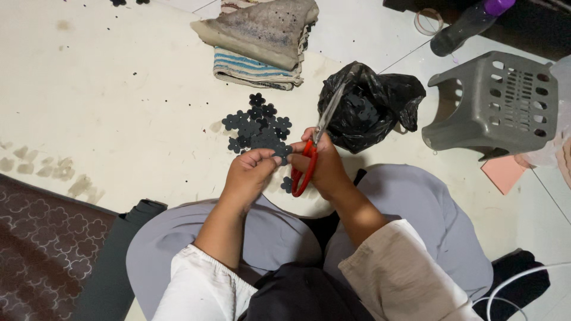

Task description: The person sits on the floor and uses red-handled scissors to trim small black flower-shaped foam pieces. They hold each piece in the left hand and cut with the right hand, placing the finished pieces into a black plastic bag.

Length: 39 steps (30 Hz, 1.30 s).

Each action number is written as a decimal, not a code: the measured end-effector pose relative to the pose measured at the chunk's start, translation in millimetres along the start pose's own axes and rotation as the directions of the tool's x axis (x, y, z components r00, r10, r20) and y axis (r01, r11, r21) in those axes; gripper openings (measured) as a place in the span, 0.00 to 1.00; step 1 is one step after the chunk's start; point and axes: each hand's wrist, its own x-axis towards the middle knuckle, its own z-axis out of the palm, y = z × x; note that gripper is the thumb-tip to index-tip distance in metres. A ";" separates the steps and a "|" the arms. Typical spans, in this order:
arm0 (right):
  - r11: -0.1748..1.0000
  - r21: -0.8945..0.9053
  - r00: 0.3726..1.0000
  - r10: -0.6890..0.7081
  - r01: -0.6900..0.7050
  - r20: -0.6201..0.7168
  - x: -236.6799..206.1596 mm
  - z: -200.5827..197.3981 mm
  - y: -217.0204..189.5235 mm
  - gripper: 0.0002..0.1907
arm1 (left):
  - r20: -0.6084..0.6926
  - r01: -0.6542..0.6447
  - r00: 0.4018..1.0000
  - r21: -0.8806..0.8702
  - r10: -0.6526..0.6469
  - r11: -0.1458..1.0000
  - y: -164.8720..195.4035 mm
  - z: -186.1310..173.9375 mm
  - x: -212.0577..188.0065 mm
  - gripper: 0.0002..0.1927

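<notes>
Two hands over the lap: right hand [324,169] grips red-handled scissors [309,157], blades up; left hand [253,172] pinches a dark flower cutout [282,151]. Cutout pile [257,128] on floor [119,107] just ahead, black bag [372,104] beside it.

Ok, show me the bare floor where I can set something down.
Widest bare floor: left of the cutouts, above the mat. A smaller patch lies below the stool, right of the knees. Crowded: the hands, cutouts, bag and folded cloths.
</notes>
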 end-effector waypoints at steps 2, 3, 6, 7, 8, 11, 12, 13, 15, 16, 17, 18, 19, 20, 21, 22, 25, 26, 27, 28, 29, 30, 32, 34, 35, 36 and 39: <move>0.998 0.048 0.999 0.032 -0.034 0.039 0.6 -3.0 1.8 0.24 | -0.009 -0.001 1.000 0.000 0.001 1.000 0.0 -0.5 1.3 0.05; 0.998 0.046 0.999 0.028 -0.029 0.022 1.5 -3.5 2.9 0.23 | -0.019 0.000 1.000 0.010 0.000 1.000 -0.2 -0.6 2.2 0.04; 1.000 0.019 1.000 0.000 0.000 -0.012 3.0 -4.1 6.8 0.21 | -0.037 0.010 0.999 0.036 -0.008 0.999 -1.5 -0.8 3.3 0.03; 1.000 -0.005 1.000 -0.021 0.021 -0.012 2.5 -4.8 8.2 0.21 | -0.043 0.013 0.999 0.044 -0.012 0.999 -1.7 -0.9 3.1 0.03; 0.999 -0.028 0.999 -0.041 0.041 -0.011 2.2 -5.1 10.0 0.21 | -0.029 -0.009 1.000 0.044 0.010 0.999 -1.8 -0.9 2.9 0.04; 0.985 -0.133 0.993 -0.109 0.115 0.049 3.8 -5.3 16.0 0.22 | 0.010 -0.062 0.998 0.075 0.062 0.995 -1.1 -0.4 2.6 0.07; 0.980 -0.144 0.989 -0.131 0.139 0.062 3.9 -6.2 17.5 0.21 | 0.019 -0.080 0.997 0.105 0.078 0.991 -0.4 -0.3 3.0 0.06; 0.975 -0.155 0.986 -0.150 0.160 0.076 3.0 -6.1 19.9 0.21 | 0.026 -0.094 0.995 0.133 0.092 0.987 0.2 -0.4 3.0 0.06; 0.970 -0.167 0.982 -0.162 0.176 0.093 2.7 -7.0 22.6 0.21 | -0.036 -0.023 0.999 0.051 0.025 0.998 1.8 -0.8 4.0 0.07; 0.970 -0.169 0.983 -0.158 0.172 0.094 3.2 -7.4 23.3 0.21 | -0.066 0.009 0.998 0.009 -0.009 1.000 2.3 -0.9 4.5 0.11; 0.971 -0.171 0.983 -0.154 0.168 0.096 4.0 -7.6 23.8 0.21 | -0.069 -0.002 0.998 0.030 0.004 1.000 2.9 -1.5 4.6 0.13; 0.974 -0.168 0.986 -0.141 0.155 0.094 4.4 -7.9 24.2 0.21 | -0.074 -0.013 0.997 0.051 0.017 0.999 3.1 -1.9 4.6 0.15; 0.976 -0.165 0.987 -0.128 0.142 0.093 5.0 -8.1 24.4 0.22 | -0.079 -0.024 0.996 0.071 0.029 0.997 3.1 -2.0 4.4 0.18; 0.978 -0.163 0.989 -0.115 0.129 0.090 5.4 -8.4 24.5 0.22 | -0.055 -0.043 0.997 0.080 0.047 0.996 2.7 -2.0 4.0 0.12; 0.982 -0.134 0.988 -0.120 0.132 0.092 5.9 -8.9 24.5 0.22 | -0.030 -0.062 0.997 0.089 0.064 0.994 2.0 -1.5 3.6 0.08; 0.985 -0.106 0.988 -0.124 0.134 0.093 6.3 -9.4 24.5 0.22 | -0.003 -0.079 0.997 0.096 0.079 0.992 1.1 -0.9 3.2 0.06; 0.987 -0.102 0.988 -0.116 0.127 0.106 5.8 -10.7 24.1 0.23 | -0.073 -0.119 0.989 0.136 0.130 0.983 -1.5 0.3 4.0 0.06; 0.985 -0.114 0.987 -0.114 0.126 0.111 5.7 -11.2 23.5 0.24 | -0.065 -0.135 0.987 0.139 0.145 0.981 -2.3 0.1 4.8 0.06; 0.984 -0.125 0.987 -0.114 0.128 0.111 5.6 -11.3 22.7 0.23 | -0.055 -0.151 0.986 0.141 0.160 0.978 -3.1 -0.6 5.6 0.06; 0.982 -0.136 0.987 -0.113 0.128 0.110 5.0 -11.2 21.8 0.23 | -0.046 -0.165 0.984 0.143 0.173 0.976 -4.4 -1.6 6.2 0.06; 0.981 -0.147 0.988 -0.112 0.128 0.110 4.1 -11.0 20.5 0.23 | -0.024 -0.185 0.981 0.146 0.191 0.972 -5.8 -3.2 7.1 0.06; 0.967 -0.191 0.982 -0.147 0.169 0.122 3.2 -10.8 19.0 0.23 | -0.004 -0.208 0.978 0.149 0.211 0.967 -7.3 -5.2 8.4 0.06; 0.930 -0.274 0.965 -0.209 0.247 0.160 0.2 -9.3 16.4 0.23 | 0.018 -0.239 0.971 0.169 0.239 0.956 -11.9 -9.6 10.2 0.08; 0.915 -0.336 0.971 -0.179 0.224 0.160 -4.2 -7.1 15.5 0.23 | 0.025 -0.251 0.968 0.205 0.251 0.946 -18.0 -12.8 11.8 0.10; 0.905 -0.367 0.973 -0.167 0.215 0.159 -5.4 -6.1 15.2 0.23 | 0.026 -0.252 0.967 0.206 0.253 0.945 -20.7 -13.8 12.9 0.10; 0.915 -0.361 0.978 -0.129 0.181 0.165 -5.8 -5.1 15.3 0.24 | 0.029 -0.256 0.966 0.206 0.255 0.944 -22.7 -14.1 14.7 0.10; 0.937 -0.319 0.981 -0.090 0.142 0.172 -4.0 -5.1 16.7 0.25 | -0.008 -0.194 0.981 0.116 0.196 0.974 -21.0 -17.8 19.1 0.09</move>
